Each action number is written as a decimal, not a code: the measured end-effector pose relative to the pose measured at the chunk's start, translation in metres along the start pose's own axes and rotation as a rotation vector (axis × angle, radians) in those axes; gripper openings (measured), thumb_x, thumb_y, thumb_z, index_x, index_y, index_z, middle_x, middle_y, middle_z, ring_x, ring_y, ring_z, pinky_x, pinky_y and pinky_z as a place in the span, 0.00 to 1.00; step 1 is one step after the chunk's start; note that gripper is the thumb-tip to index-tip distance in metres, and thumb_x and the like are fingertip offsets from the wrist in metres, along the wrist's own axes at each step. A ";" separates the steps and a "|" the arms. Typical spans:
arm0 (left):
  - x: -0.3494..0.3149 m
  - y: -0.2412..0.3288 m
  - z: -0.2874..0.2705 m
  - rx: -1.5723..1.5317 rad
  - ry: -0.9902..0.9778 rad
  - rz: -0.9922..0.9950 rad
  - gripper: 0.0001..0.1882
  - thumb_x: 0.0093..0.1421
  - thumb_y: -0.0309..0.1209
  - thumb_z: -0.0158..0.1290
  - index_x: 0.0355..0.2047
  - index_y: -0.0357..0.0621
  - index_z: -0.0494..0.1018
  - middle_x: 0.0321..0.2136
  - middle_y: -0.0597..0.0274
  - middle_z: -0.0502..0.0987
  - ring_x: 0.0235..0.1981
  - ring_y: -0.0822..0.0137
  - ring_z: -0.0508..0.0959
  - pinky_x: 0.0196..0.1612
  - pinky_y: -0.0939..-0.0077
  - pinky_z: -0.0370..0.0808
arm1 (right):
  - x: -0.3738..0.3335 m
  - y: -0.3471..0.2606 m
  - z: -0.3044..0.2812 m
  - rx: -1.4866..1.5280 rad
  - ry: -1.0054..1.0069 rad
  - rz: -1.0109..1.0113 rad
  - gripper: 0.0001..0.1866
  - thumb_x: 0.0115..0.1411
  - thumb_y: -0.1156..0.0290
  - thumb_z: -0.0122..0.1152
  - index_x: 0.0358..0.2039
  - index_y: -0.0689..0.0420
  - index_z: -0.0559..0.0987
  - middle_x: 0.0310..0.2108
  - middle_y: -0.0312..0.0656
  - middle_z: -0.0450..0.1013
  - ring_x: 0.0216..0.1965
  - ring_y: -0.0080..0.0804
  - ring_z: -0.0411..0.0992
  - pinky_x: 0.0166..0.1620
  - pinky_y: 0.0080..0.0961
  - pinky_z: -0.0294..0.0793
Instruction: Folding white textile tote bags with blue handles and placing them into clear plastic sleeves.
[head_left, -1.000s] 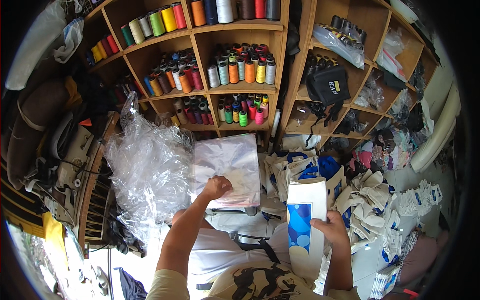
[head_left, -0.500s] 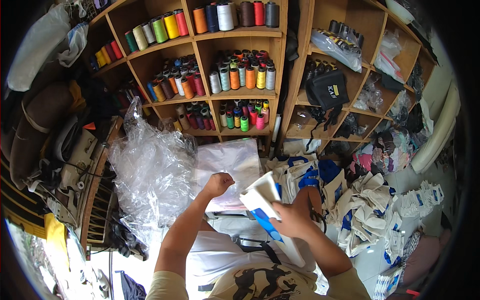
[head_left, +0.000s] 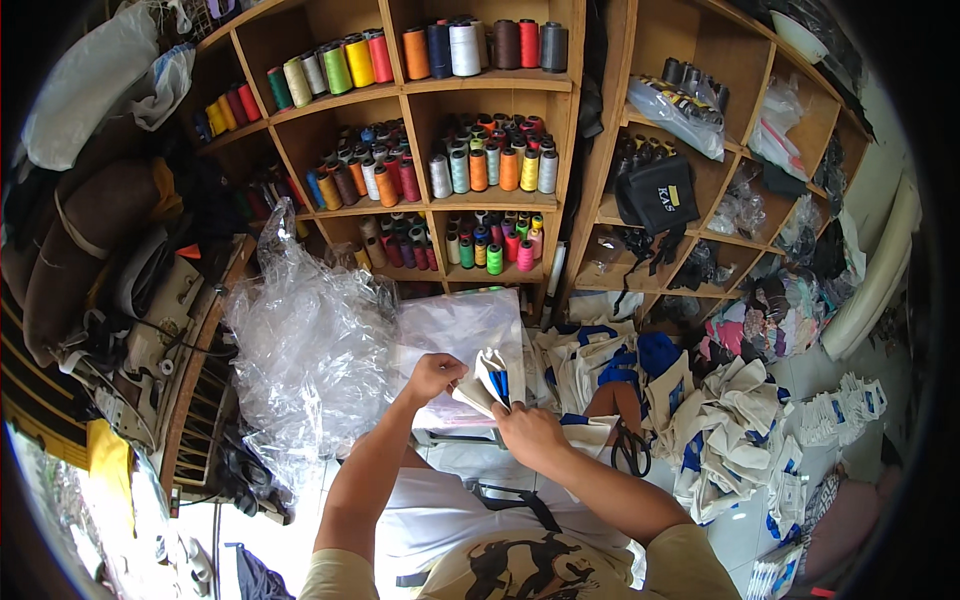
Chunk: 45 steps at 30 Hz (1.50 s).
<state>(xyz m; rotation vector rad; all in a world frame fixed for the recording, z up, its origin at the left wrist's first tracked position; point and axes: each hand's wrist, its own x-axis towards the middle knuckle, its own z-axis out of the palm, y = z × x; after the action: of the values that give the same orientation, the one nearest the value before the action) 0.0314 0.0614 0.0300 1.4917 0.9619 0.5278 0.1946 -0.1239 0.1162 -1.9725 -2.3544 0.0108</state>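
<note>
In front of my body, over the lower part of the clear plastic stack, is a folded cream-and-blue cloth piece (head_left: 482, 391). My right hand (head_left: 530, 434) grips its lower end, with the fingers wrapped round it. My left hand (head_left: 436, 378) is closed at its left edge, the fingertips pinched against the cloth. The upper end of the cloth fans apart into several layers, with blue showing between them. Beneath both hands lies a flat stack of clear plastic sheets or bags (head_left: 455, 325).
Crumpled clear plastic (head_left: 310, 350) heaps up at left, beside a sewing machine (head_left: 165, 320). Cream-and-blue cloth pieces (head_left: 725, 430) lie piled at right. Black loops like scissor handles (head_left: 631, 452) sit by my right forearm. Shelves (head_left: 490, 83) of thread cones stand behind.
My right hand has moved left and turned the cloth piece, bringing its layered end upward. My left hand, apart from it before, now meets its edge. The view has shifted slightly.
</note>
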 end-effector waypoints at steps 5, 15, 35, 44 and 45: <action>0.003 0.012 -0.001 -0.050 -0.009 0.034 0.10 0.57 0.31 0.59 0.31 0.33 0.77 0.19 0.61 0.76 0.19 0.73 0.75 0.20 0.77 0.72 | 0.015 0.004 0.033 0.022 -0.057 0.006 0.06 0.53 0.71 0.55 0.31 0.56 0.77 0.24 0.44 0.77 0.26 0.37 0.79 0.27 0.31 0.78; 0.009 -0.004 0.000 0.487 0.073 0.322 0.09 0.57 0.33 0.57 0.31 0.38 0.77 0.24 0.52 0.79 0.26 0.58 0.80 0.29 0.68 0.75 | 0.012 0.015 0.007 0.170 -0.241 -0.012 0.14 0.51 0.74 0.55 0.40 0.61 0.75 0.26 0.48 0.78 0.30 0.45 0.79 0.33 0.40 0.77; 0.015 -0.053 0.031 0.542 0.044 0.316 0.04 0.52 0.27 0.55 0.29 0.42 0.77 0.25 0.53 0.80 0.29 0.57 0.81 0.34 0.68 0.76 | -0.009 0.007 -0.005 0.258 -0.128 0.230 0.13 0.52 0.74 0.53 0.40 0.61 0.72 0.27 0.55 0.77 0.27 0.52 0.77 0.32 0.44 0.78; 0.033 -0.084 0.006 0.022 -0.139 0.099 0.06 0.53 0.28 0.58 0.31 0.42 0.81 0.26 0.60 0.81 0.29 0.71 0.79 0.35 0.76 0.75 | 0.018 -0.030 0.038 0.065 -0.068 0.183 0.07 0.55 0.72 0.53 0.32 0.58 0.77 0.26 0.48 0.77 0.27 0.39 0.79 0.30 0.32 0.79; 0.034 -0.079 0.008 -0.056 -0.175 0.088 0.06 0.53 0.27 0.58 0.32 0.41 0.81 0.26 0.61 0.81 0.29 0.72 0.79 0.35 0.77 0.75 | 0.020 -0.030 0.043 0.061 -0.072 0.190 0.07 0.55 0.72 0.53 0.32 0.58 0.77 0.26 0.48 0.77 0.27 0.39 0.79 0.30 0.32 0.79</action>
<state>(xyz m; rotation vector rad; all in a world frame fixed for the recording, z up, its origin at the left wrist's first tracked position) 0.0362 0.0784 -0.0541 1.5078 0.7423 0.4756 0.1595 -0.1080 0.0753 -2.1929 -2.1685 0.1643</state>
